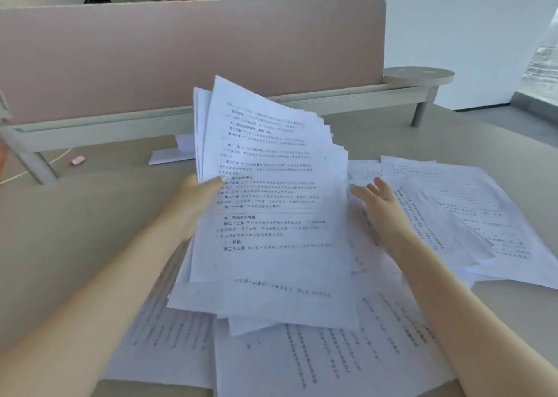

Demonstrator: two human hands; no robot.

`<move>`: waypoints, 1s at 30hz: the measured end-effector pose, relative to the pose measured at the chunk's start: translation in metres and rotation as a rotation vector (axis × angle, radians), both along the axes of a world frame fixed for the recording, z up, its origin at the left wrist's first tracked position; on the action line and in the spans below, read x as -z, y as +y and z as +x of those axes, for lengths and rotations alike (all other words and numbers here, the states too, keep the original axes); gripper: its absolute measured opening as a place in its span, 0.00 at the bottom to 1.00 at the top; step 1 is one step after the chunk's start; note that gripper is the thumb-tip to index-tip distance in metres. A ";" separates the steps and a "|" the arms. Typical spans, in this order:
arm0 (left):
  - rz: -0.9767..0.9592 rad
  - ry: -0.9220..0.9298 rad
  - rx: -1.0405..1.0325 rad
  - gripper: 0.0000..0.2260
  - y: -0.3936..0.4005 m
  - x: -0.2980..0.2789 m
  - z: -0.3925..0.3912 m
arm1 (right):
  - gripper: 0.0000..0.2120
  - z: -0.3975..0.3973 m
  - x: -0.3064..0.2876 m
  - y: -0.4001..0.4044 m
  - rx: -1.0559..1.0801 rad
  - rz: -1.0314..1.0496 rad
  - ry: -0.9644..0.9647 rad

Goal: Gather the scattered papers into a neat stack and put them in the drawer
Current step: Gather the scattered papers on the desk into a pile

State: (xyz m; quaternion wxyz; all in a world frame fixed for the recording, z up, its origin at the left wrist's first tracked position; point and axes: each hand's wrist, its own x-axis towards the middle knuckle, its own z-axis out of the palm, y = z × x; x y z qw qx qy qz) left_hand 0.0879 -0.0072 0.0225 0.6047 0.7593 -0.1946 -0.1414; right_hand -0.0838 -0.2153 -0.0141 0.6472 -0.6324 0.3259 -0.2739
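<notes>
My left hand (196, 194) grips a thick, fanned bundle of printed white papers (265, 185), raised and tilted over the desk, thumb on the top sheet. My right hand (377, 203) is just right of the bundle, fingers spread, resting over loose printed sheets (453, 203) scattered to the right. More loose pages (302, 357) lie on the desk under the bundle and toward the near edge. No drawer is in view.
A beige desk (75, 230) carries everything. A pink fabric divider (151, 52) on a raised shelf stands at the back, with a small white paper pile (172, 155) and a pink eraser (78, 160) below it. A person's head shows behind the divider.
</notes>
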 end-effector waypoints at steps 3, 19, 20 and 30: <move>-0.141 0.069 -0.077 0.07 0.038 0.000 -0.008 | 0.26 0.001 -0.007 0.006 -0.125 0.120 0.014; -0.076 0.092 -0.215 0.10 0.108 0.038 -0.052 | 0.13 -0.006 -0.022 0.053 -0.607 0.197 0.224; 0.029 0.052 -0.207 0.13 0.114 0.036 -0.046 | 0.14 -0.007 -0.028 0.050 -0.590 0.182 0.223; 0.127 0.225 -0.243 0.13 0.165 0.021 -0.006 | 0.24 0.069 -0.038 0.067 -0.612 -0.754 0.749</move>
